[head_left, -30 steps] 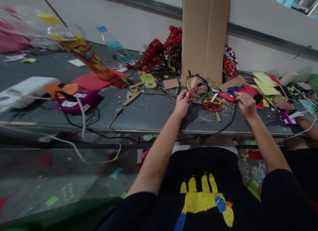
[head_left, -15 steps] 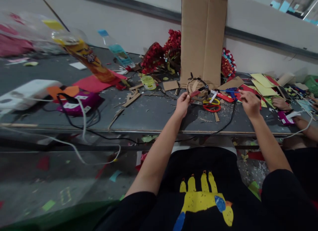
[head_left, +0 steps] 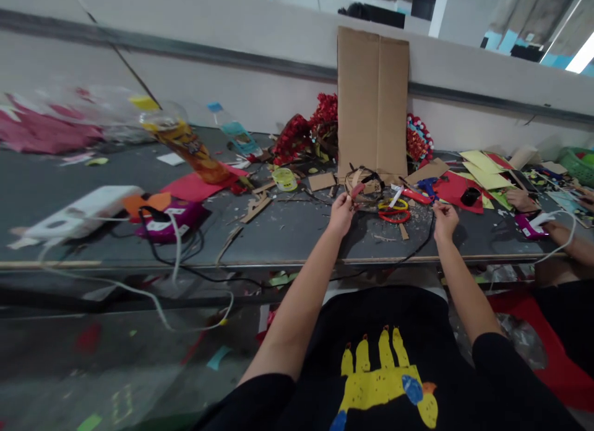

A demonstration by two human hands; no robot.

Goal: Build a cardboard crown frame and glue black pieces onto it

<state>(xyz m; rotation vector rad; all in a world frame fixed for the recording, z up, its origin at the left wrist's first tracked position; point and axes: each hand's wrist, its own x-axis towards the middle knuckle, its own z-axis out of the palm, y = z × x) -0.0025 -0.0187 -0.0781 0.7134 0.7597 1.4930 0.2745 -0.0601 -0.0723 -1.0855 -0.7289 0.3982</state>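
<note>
My left hand (head_left: 342, 213) is closed in a pinch on a reddish piece at the near side of a cardboard ring (head_left: 366, 182) wrapped with dark wire, which rests on the grey table (head_left: 288, 233). My right hand (head_left: 444, 219) is curled shut over the table, right of a black cable (head_left: 417, 248). What its fingers hold is hidden. Between the hands lie red and yellow rings (head_left: 394, 211). Red-handled scissors (head_left: 415, 196) lie just beyond them.
A tall cardboard sheet (head_left: 372, 103) leans on the wall, flanked by red paper flowers (head_left: 297, 137). A tape roll (head_left: 284, 179), a black cup (head_left: 469, 196), coloured paper (head_left: 485, 165), a white device (head_left: 78, 211) and cables litter the table. Another person's hands (head_left: 522, 201) work at the right.
My right hand has drawn back from the scissors and red paper toward the table's near edge. The left hand stays on the ring. The view has tilted up and pulled back.
</note>
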